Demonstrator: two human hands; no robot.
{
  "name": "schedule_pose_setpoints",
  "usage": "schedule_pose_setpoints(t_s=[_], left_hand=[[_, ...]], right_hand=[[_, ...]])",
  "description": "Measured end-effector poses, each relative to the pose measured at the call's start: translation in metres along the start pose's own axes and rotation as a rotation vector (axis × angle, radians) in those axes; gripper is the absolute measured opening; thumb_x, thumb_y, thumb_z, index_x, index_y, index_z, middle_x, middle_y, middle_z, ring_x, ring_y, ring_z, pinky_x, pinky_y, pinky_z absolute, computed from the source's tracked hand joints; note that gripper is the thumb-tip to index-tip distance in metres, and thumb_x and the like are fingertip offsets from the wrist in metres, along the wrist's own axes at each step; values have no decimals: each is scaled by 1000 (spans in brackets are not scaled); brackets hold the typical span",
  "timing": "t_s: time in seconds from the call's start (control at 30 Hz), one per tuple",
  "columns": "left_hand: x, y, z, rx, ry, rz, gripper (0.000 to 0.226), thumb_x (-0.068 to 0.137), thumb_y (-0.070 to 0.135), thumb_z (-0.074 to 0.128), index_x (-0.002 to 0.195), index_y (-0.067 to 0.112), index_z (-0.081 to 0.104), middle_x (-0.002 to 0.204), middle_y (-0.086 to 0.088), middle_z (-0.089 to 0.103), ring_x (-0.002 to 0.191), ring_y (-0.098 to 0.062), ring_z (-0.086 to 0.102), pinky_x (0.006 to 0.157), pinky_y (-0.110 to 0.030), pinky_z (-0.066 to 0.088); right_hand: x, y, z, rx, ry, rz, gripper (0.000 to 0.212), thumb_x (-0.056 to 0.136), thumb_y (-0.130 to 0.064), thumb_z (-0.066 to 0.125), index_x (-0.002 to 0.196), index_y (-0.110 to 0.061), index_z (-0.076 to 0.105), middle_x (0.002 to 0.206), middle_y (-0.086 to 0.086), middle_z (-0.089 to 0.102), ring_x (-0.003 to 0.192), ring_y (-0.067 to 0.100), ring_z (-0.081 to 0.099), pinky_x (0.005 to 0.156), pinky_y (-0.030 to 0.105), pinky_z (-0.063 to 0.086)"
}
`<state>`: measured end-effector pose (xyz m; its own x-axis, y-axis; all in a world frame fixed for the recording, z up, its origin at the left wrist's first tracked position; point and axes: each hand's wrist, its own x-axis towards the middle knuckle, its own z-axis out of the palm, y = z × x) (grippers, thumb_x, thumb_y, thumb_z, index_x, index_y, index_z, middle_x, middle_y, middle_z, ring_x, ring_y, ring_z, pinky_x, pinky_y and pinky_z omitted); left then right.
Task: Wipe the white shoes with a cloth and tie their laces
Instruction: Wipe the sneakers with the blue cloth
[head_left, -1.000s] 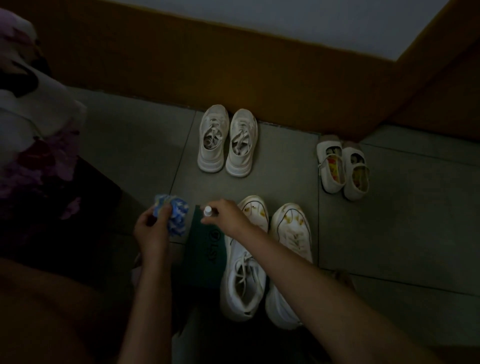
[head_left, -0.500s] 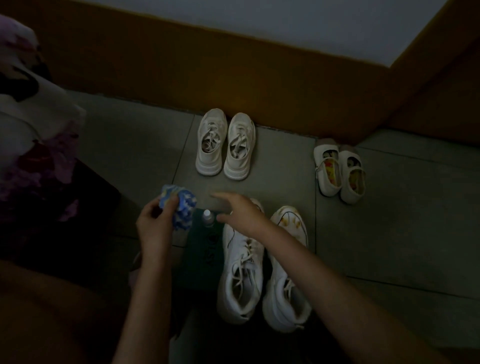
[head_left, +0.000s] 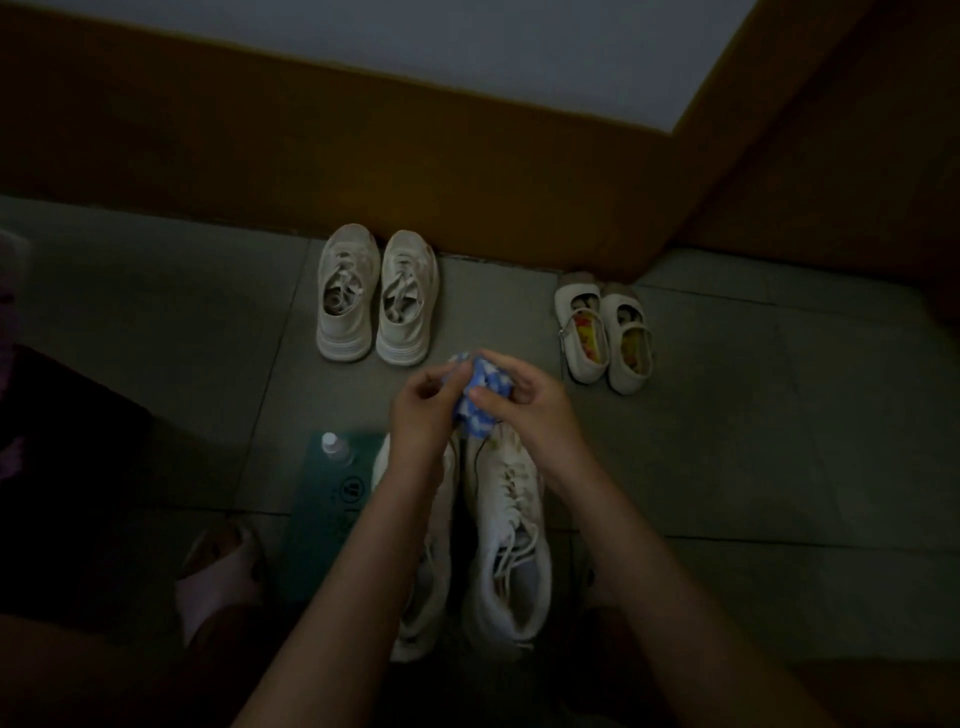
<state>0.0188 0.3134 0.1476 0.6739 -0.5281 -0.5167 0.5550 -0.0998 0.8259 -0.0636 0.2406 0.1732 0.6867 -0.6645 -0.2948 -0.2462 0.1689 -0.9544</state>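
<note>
Both hands, left hand and right hand, grasp a bunched blue-and-white cloth above the white lace-up sneakers; small bottle left of them.

Grey tiled floor: near centre, white sneakers; left, green box; far, laced pair; far right, strap shoes.

Dim home interior, looks like an entryway or room corner. Grey tiled floor meets a wall with a wide brown lower band under pale paint. Three pairs of household shoes on the floor: worn sneakers and small strap shoes near the wall edge, white lace-ups nearer. Pink slipper on a foot.
</note>
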Motion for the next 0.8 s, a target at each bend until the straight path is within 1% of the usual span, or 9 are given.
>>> schedule_pose_setpoints(t_s=[0.1, 0.17, 0.23, 0.3, 0.4, 0.53, 0.6, 0.67, 0.8], left_hand=[[4, -11, 28, 34, -66, -58, 15, 91, 21, 57, 87, 9, 64, 81, -6, 65, 74, -15, 62, 54, -15, 49], [5, -12, 40, 89, -89, -87, 21, 93, 24, 54, 93, 5, 64, 78, -6, 63, 72, -15, 61, 51, -14, 49], [6, -11, 45, 227, -103, -48, 29, 96, 29, 49, 99, 6, 65, 83, -6, 64, 77, -16, 63, 65, -19, 55], [4, -13, 43, 354, -91, 52, 30, 96, 31, 48, 102, 9, 68, 99, -8, 67, 93, -21, 63, 84, -30, 52], [-18, -29, 32, 547, 2, 197, 26, 90, 25, 59, 111, 10, 64, 114, -9, 64, 106, -20, 58, 88, -27, 44], [-65, -72, 26, 815, 65, 140, 67, 81, 33, 68, 137, 13, 38, 142, -8, 36, 131, -24, 33, 105, -33, 29], [-76, -89, 28, 842, 80, 132, 84, 77, 36, 72, 143, 10, 26, 148, -10, 28, 136, -24, 26, 108, -30, 21], [-75, -98, 29, 850, 92, 111, 91, 77, 38, 72, 145, 7, 21, 150, -12, 25, 139, -25, 23, 109, -28, 18], [-66, -102, 31, 917, 161, 99, 79, 80, 42, 69, 139, 3, 34, 140, -14, 42, 130, -26, 38, 105, -31, 28]], right_hand=[[5, 9, -25, -89, 71, -18, 38, 81, -2, 68, 117, -7, 59, 109, 8, 64, 93, 10, 63, 76, 14, 54], [9, 17, -40, -112, 128, -28, 35, 80, -1, 69, 114, -5, 61, 103, 6, 65, 82, -2, 63, 70, 11, 52], [14, 24, -54, -91, 179, -10, 33, 80, 2, 67, 113, -1, 61, 97, 4, 65, 73, -8, 63, 65, 9, 50], [20, 31, -69, -84, 213, 18, 35, 81, 4, 66, 115, 3, 60, 102, 10, 64, 76, 0, 63, 67, 12, 53], [30, 41, -86, -138, 248, 29, 29, 82, 4, 65, 110, 5, 62, 109, 24, 62, 81, 15, 63, 73, 23, 52], [33, 57, -80, -246, 193, 19, 31, 81, 4, 66, 112, 5, 61, 108, 22, 63, 74, -4, 62, 64, 8, 48], [26, 69, -70, -303, 131, 51, 36, 81, 1, 67, 116, 3, 61, 112, 17, 62, 86, 2, 61, 66, 7, 46], [17, 79, -62, -368, 55, 63, 37, 81, -3, 69, 118, -1, 62, 114, 16, 64, 95, 13, 59, 70, 10, 46], [8, 90, -57, -405, -11, 10, 42, 77, -4, 72, 118, -5, 62, 100, -3, 59, 93, 5, 52, 77, 4, 41]])
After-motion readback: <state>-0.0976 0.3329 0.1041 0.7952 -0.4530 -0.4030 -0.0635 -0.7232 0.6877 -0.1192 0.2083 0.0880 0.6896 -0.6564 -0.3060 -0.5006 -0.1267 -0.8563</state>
